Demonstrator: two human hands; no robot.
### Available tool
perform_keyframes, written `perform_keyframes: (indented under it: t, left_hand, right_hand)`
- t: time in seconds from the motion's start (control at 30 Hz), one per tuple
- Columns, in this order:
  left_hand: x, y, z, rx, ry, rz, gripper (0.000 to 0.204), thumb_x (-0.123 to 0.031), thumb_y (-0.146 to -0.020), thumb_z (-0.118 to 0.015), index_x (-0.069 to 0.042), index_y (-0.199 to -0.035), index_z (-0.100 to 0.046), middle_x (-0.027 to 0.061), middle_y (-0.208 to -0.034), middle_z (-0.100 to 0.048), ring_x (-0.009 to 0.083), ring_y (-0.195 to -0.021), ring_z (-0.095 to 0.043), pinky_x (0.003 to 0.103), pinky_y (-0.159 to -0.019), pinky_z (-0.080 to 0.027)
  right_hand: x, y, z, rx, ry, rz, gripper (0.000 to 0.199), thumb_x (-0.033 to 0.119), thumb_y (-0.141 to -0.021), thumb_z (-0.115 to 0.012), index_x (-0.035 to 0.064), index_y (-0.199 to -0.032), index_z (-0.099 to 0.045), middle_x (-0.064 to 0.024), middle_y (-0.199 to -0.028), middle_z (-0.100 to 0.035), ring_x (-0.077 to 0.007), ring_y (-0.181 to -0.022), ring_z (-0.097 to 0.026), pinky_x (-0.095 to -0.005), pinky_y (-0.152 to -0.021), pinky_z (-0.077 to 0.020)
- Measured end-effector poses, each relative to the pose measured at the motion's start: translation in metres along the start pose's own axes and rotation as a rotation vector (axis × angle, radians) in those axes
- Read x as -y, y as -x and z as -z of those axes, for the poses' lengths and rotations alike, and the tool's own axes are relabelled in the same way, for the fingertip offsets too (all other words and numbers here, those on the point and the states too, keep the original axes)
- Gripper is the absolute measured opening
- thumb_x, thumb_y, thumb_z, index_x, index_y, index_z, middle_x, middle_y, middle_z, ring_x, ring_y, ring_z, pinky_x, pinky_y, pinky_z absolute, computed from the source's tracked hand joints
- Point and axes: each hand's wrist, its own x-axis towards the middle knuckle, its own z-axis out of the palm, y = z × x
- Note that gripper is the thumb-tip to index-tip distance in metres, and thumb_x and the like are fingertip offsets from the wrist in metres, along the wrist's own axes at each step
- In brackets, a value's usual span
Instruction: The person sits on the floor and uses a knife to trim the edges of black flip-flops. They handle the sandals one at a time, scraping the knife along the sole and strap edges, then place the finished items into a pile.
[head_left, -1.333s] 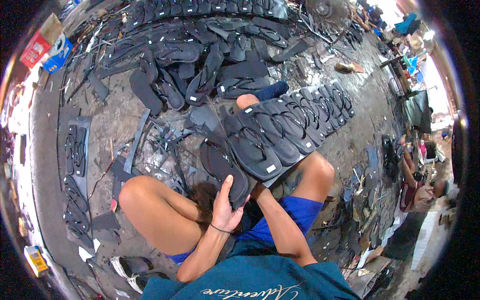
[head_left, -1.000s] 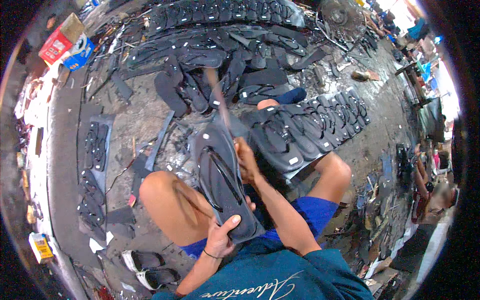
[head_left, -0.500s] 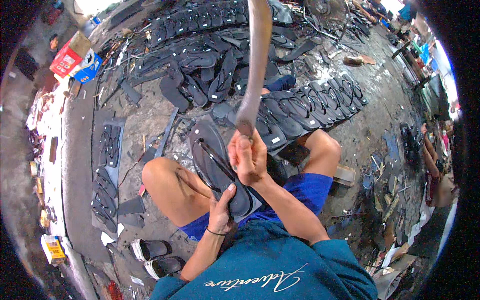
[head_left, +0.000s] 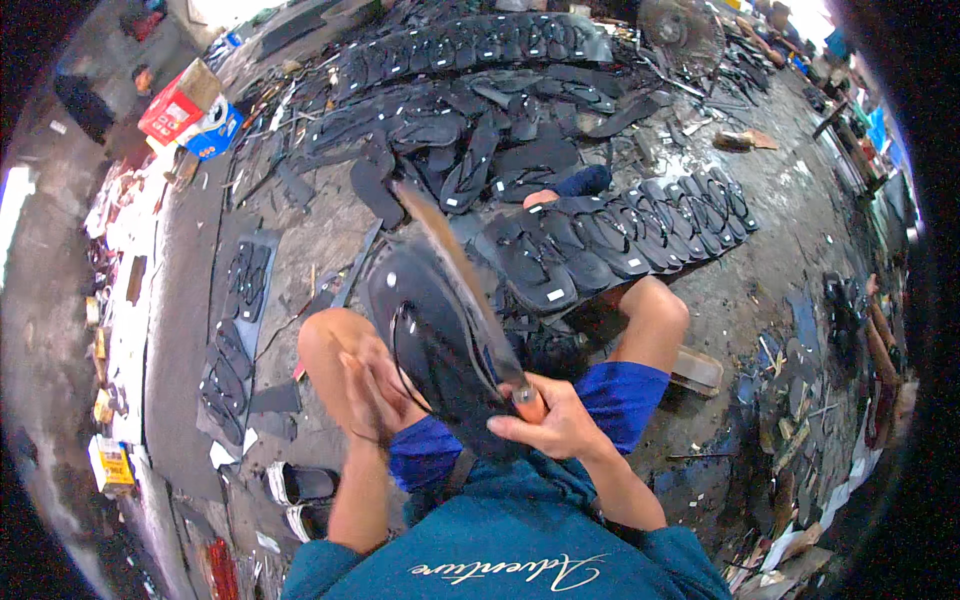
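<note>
My right hand (head_left: pixel 552 418) grips the orange handle of a long-bladed knife (head_left: pixel 462 262), and its thumb presses on the heel end of a black flip-flop (head_left: pixel 432 335). The blade slants up and to the left across the sole's right side. White dots mark the sole's toe end, and a thin black strap loop bulges out on its left. Beside that strap, over my left knee, my left hand (head_left: pixel 372 393) is blurred, with fingers stretched out and nothing visible in them. The flip-flop lies tilted between my knees.
A row of black flip-flops (head_left: pixel 620 235) stands ahead to the right, with a loose heap of soles (head_left: pixel 440 150) beyond. More flip-flops (head_left: pixel 235 340) lie at left. A wooden block (head_left: pixel 697 372) sits by my right knee, near scattered scraps. Two cartons (head_left: pixel 190 115) stand far left.
The knife has swung down from upright to lie slanted along the flip-flop. My right hand has dropped to the heel end; my left hand has let go and moved left.
</note>
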Motion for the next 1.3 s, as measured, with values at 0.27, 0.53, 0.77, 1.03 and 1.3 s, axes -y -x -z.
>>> perform_keyframes:
  t: [0.27,0.53,0.77,1.03,1.3]
  left_hand:
    - [-0.122,-0.001,-0.114,0.031,-0.369,0.264,0.045,-0.026,-0.091,-0.063,-0.007,-0.128,-0.049,0.0057,-0.113,-0.061,0.0181,-0.096,-0.062,0.033,-0.081,-0.054]
    - [-0.119,0.015,-0.087,-0.084,-0.278,0.507,0.043,-0.031,-0.095,-0.057,-0.007,-0.129,-0.045,0.0062,-0.114,-0.060,0.0185,-0.099,-0.062,0.035,-0.083,-0.055]
    - [-0.111,0.020,-0.092,0.003,-0.474,0.384,0.048,-0.023,-0.092,-0.062,-0.007,-0.132,-0.041,0.0088,-0.121,-0.056,0.0208,-0.104,-0.060,0.036,-0.087,-0.053]
    - [-0.107,0.021,-0.092,0.088,-0.492,0.449,0.054,-0.021,-0.088,-0.066,-0.005,-0.133,-0.041,0.0070,-0.122,-0.054,0.0186,-0.112,-0.054,0.034,-0.097,-0.043]
    - [-0.152,-0.019,-0.134,0.459,-0.781,0.182,0.062,-0.034,-0.076,-0.077,-0.001,-0.122,-0.049,0.0069,-0.109,-0.063,0.0180,-0.100,-0.060,0.032,-0.093,-0.045]
  right_hand:
    - [0.002,0.036,-0.005,-0.325,0.196,0.138,0.032,0.008,-0.086,-0.065,0.0059,-0.118,-0.061,-0.0110,-0.086,-0.063,-0.0194,-0.072,-0.060,-0.0308,-0.067,-0.0501]
    - [-0.008,0.066,-0.019,-0.145,0.148,0.081,0.033,0.012,-0.079,-0.073,0.0044,-0.110,-0.066,-0.0101,-0.078,-0.065,-0.0174,-0.055,-0.057,-0.0291,-0.051,-0.0483]
    - [-0.005,0.051,-0.025,-0.306,0.277,0.179,0.032,0.014,-0.077,-0.075,0.0049,-0.108,-0.068,-0.0112,-0.082,-0.067,-0.0191,-0.060,-0.063,-0.0294,-0.055,-0.0525]
    - [0.028,0.005,-0.013,-0.372,0.251,0.242,0.031,0.009,-0.080,-0.072,0.0012,-0.109,-0.066,-0.0127,-0.076,-0.064,-0.0170,-0.055,-0.058,-0.0263,-0.050,-0.0462]
    - [0.042,-0.051,0.019,-0.469,0.028,0.139,0.023,0.013,-0.086,-0.065,0.0021,-0.107,-0.066,-0.0161,-0.082,-0.068,-0.0218,-0.064,-0.064,-0.0322,-0.058,-0.0500]
